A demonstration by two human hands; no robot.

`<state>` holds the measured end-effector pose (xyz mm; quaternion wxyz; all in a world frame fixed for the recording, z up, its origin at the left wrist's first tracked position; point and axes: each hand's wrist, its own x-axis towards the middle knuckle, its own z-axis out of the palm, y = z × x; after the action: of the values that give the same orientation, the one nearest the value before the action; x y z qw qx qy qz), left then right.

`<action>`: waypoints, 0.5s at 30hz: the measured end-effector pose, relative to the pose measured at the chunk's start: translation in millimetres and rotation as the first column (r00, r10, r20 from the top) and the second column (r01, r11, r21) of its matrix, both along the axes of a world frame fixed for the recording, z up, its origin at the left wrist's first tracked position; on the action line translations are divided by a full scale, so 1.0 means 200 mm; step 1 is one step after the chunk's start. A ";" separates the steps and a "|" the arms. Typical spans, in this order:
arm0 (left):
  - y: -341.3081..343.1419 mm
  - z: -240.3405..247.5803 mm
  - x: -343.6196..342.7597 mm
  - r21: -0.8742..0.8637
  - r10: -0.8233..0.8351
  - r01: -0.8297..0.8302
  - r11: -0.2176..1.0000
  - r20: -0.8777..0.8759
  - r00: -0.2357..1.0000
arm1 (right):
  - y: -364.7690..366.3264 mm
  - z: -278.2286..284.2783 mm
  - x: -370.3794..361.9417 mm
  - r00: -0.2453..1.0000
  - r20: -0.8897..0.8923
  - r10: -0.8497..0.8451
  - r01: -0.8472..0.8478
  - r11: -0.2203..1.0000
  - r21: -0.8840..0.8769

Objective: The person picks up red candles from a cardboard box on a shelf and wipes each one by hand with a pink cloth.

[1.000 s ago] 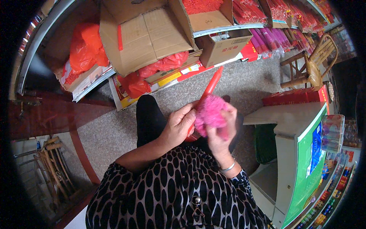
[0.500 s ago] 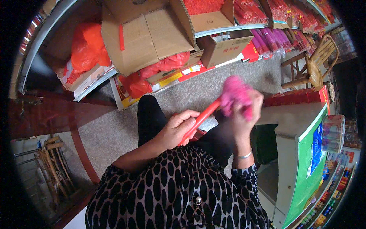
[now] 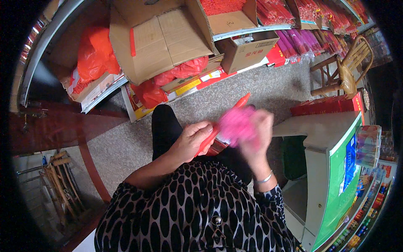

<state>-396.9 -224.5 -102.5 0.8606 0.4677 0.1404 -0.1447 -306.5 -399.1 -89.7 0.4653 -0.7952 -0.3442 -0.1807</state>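
My left hand [image 3: 191, 140] is closed around the lower part of a long red candle [image 3: 207, 144], which slants up and away to the right. Its tapered far end sticks out past a fluffy pink cloth [image 3: 237, 126]. My right hand [image 3: 257, 136], blurred by motion, grips that cloth against the middle of the candle, hiding this stretch of it. Both hands are in front of my body, above my dark-trousered legs. Below them, between my legs, part of a dark red object [image 3: 217, 148] shows; its kind is hard to make out.
Ahead, an open cardboard box [image 3: 163, 42] has one red stick inside. Red plastic bags [image 3: 98, 54] and a smaller carton [image 3: 247, 52] are on the shelves. At right are a bamboo chair [image 3: 348, 71] and a white-and-green counter [image 3: 327, 168]. Folded wooden stools [image 3: 63, 182] stand at left.
My right hand and the pink cloth have moved down along the candle, toward my left hand. The candle's far tip, covered before, now shows. My left hand has hardly moved.
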 end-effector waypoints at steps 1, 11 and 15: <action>0.00 0.01 -0.01 -0.018 -0.007 0.007 1.000 0.000 1.000 | -0.03 0.01 0.09 0.994 -0.017 -0.112 0.113 0.993 0.038; -0.03 0.04 0.05 -0.041 0.132 -0.132 0.990 0.001 0.991 | -0.03 0.04 -0.13 0.973 -0.096 0.208 -0.199 0.975 0.095; -0.02 -0.01 0.04 -0.033 0.056 -0.055 0.998 0.035 0.998 | 0.00 0.01 -0.15 0.988 -0.022 0.150 -0.151 0.989 -0.012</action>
<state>-389.5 -229.2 -105.0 0.8740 0.4525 0.1355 -0.1144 -336.2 -399.9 -87.4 0.4756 -0.7721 -0.3995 -0.1341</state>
